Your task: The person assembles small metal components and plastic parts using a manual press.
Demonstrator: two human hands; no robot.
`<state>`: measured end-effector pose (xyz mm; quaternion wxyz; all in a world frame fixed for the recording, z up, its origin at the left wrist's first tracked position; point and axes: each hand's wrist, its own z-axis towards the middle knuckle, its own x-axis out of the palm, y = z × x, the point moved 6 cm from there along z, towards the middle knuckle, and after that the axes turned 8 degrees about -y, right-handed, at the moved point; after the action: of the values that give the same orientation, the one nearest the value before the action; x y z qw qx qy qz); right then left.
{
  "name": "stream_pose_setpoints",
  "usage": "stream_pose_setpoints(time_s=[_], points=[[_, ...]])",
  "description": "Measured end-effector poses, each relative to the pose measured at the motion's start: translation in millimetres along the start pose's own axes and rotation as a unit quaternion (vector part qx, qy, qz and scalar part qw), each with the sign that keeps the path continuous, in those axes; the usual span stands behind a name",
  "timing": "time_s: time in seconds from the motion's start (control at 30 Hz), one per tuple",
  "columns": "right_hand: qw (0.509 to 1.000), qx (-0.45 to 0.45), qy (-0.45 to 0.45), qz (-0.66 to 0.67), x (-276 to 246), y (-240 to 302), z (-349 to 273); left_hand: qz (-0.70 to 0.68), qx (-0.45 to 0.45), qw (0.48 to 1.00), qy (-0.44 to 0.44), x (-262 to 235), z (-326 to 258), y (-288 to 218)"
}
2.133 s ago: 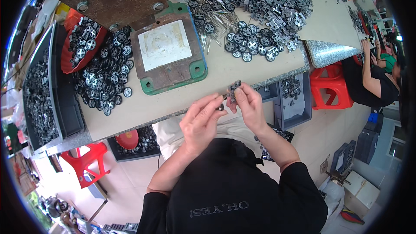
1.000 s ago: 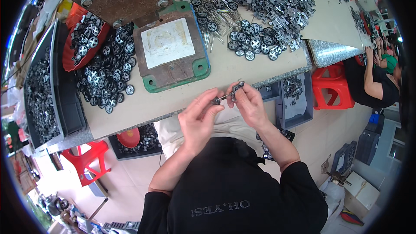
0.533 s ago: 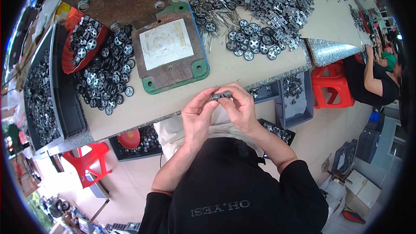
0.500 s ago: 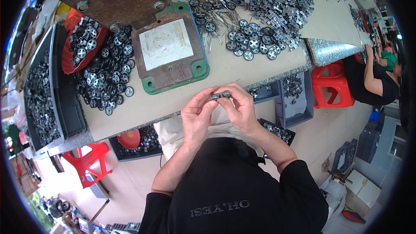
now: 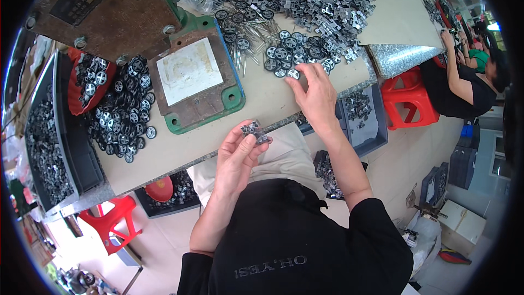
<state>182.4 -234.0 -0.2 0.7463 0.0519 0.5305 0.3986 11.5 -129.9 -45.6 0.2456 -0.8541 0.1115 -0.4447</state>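
My left hand [image 5: 234, 159] is closed around a small grey plastic toy-chassis piece [image 5: 253, 130], held over the table's front edge above my lap. My right hand [image 5: 317, 97] reaches to the near side of a cluster of small black toy wheels [image 5: 280, 53] with silver spokes. Its thumb and forefinger pinch one toy wheel [image 5: 293, 74] at the edge of that cluster. Behind the wheels spreads a large heap of grey plastic pieces [image 5: 322, 0]. Thin metal rods [image 5: 250, 61] lie loose left of the wheels.
A green and brown press [image 5: 232, 98] with a white pad [image 5: 189, 71] stands left of centre. More wheels [image 5: 123, 125], a red basket [image 5: 76, 95] and a grey bin [image 5: 87, 155] are farther left. A red stool [image 5: 406, 101] and a seated person [image 5: 464, 84] are on the right.
My right hand has left the piece both hands held and moved away and right to the wheels. My left hand keeps the piece, slightly lower and to the left. The view has shifted.
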Motion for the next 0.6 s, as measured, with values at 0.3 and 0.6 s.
stream_pose_setpoints(time_s=[0.3,0.6], points=[[0.94,0.107,0.168,0.276,-1.6,18.8,-12.2,0.046,0.026,0.998,-0.019,-2.6,1.6,-10.5],[0.737,0.233,0.351,0.528,15.9,40.3,-54.3,0.052,0.052,0.997,-0.008,4.3,-2.7,-10.2]])
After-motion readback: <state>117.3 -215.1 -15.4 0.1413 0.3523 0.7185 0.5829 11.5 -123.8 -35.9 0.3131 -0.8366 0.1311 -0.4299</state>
